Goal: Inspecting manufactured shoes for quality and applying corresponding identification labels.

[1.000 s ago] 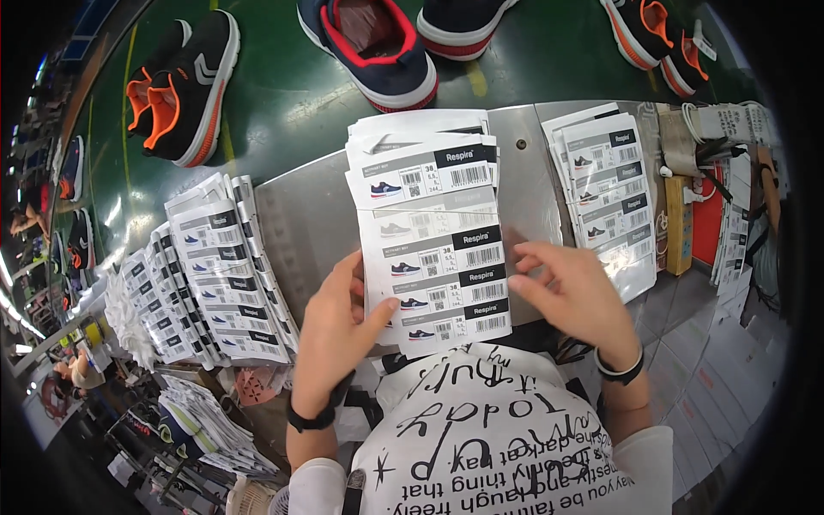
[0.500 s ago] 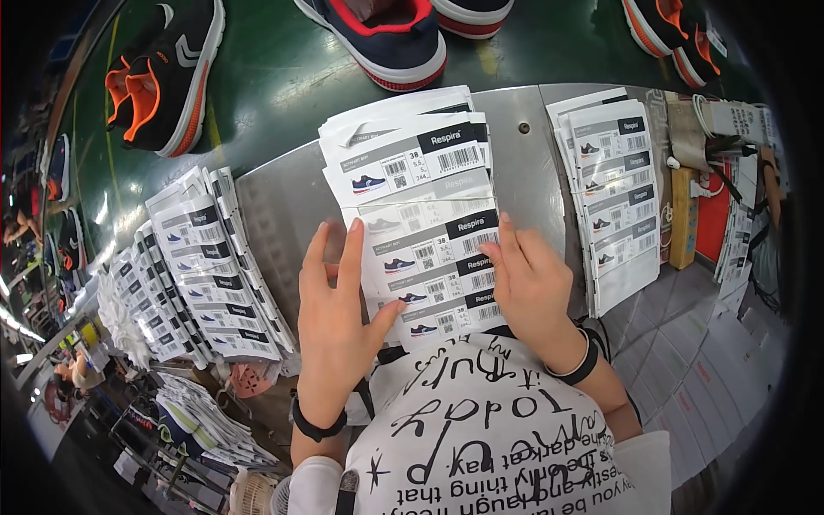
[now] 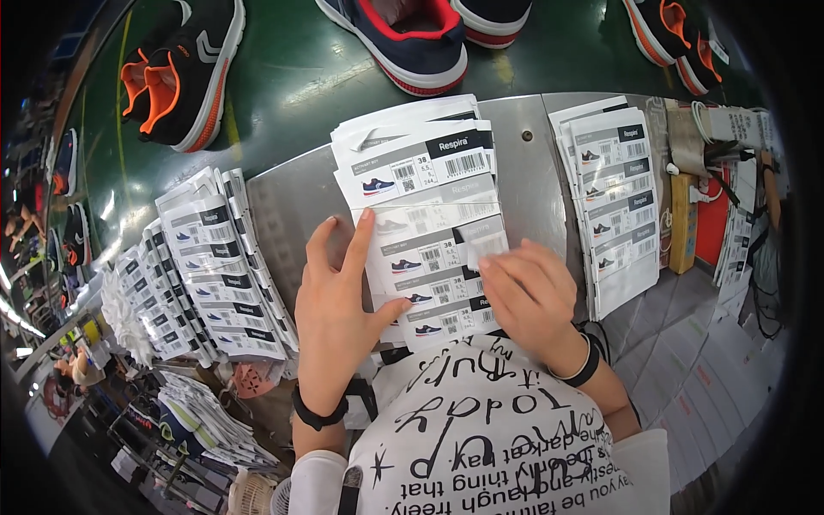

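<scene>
A stack of white label sheets [image 3: 403,236] lies in front of me on a grey metal plate [image 3: 296,193]. Printed rows show a small shoe picture, a barcode and a black block. My left hand [image 3: 336,322] rests along the stack's left edge, fingers spread, with its thumb on a lower row. At the right edge, my right hand [image 3: 536,296] pinches the corner of one label [image 3: 483,240], which is lifted and folded back from the top sheet. A thin band crosses the stack above my left fingertips.
More label stacks stand at the left [image 3: 215,275] and right [image 3: 614,206]. Beyond the plate, a green surface [image 3: 283,94] carries dark shoes with red lining [image 3: 412,51] and black-orange shoes [image 3: 193,77]. A yellow block [image 3: 681,223] is at the right.
My right hand has pinched a label's corner and pulled it up from the sheet's right edge. My left hand stays beside the stack. The shoes have shifted slightly right in view.
</scene>
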`<state>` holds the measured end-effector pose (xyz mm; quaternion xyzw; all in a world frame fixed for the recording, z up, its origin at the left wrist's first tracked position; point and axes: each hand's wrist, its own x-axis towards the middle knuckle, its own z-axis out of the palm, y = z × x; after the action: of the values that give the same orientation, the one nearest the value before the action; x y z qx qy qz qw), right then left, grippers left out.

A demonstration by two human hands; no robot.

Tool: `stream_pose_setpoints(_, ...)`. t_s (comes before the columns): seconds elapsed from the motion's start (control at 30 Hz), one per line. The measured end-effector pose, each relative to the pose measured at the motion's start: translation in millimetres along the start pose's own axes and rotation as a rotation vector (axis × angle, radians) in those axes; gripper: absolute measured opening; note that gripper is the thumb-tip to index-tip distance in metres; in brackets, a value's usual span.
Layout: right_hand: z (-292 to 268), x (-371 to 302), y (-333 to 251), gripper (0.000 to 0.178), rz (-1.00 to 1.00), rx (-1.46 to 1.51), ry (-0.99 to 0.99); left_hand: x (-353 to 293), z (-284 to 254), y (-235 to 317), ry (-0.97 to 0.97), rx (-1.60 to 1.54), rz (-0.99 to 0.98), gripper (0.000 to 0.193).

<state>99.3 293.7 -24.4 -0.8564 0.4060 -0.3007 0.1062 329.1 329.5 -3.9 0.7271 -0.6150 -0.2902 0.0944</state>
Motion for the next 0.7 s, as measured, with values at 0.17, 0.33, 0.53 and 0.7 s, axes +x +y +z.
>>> stream_pose_setpoints(0.17, -42.2, 14.1, -10.9, 0.022, 0.135, 0.433, -0.063, 0.2, -2.6, 5.6, 0.036, -0.092, -0.021, 0.102)
stream_pose_setpoints(0.33, -76.4, 40.8, 41.3, 0.023, 0.586, 0.928, 0.45, -6.5, -15.5, 17.2, -0.066, 0.173, -0.027, 0.105)
stream_pose_setpoints(0.53, -65.3, 165.7, 137.2, 0.032, 0.687, 1.169, 0.679, 46.3, -61.4, 63.9, 0.009, -0.029, 0.322, 0.094)
stream_pose_setpoints(0.7, 20.2, 240.8, 186.0, 0.052, 0.657, 0.896, 0.808, 169.6, -20.8, 63.6, 0.147, -0.285, 0.31, 0.07)
